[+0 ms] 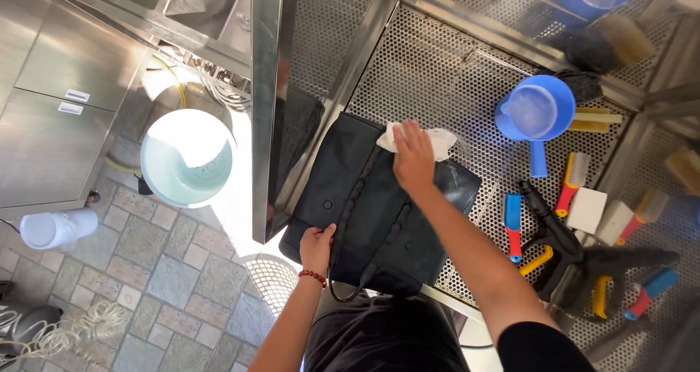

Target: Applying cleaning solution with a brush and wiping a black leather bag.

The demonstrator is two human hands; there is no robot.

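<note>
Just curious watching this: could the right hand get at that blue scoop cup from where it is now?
Probably yes: the right hand presses a white cloth on the dark bag, and only bare perforated metal lies between it and the blue scoop cup.

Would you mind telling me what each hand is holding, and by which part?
The left hand grips the dark handbag at its near left edge. The right hand presses a white cloth flat against the bag's far upper side.

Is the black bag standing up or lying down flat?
Lying flat. The black bag rests on its side on the perforated metal table, its handles spread across its face, the right hand pressing a white cloth onto it.
</note>
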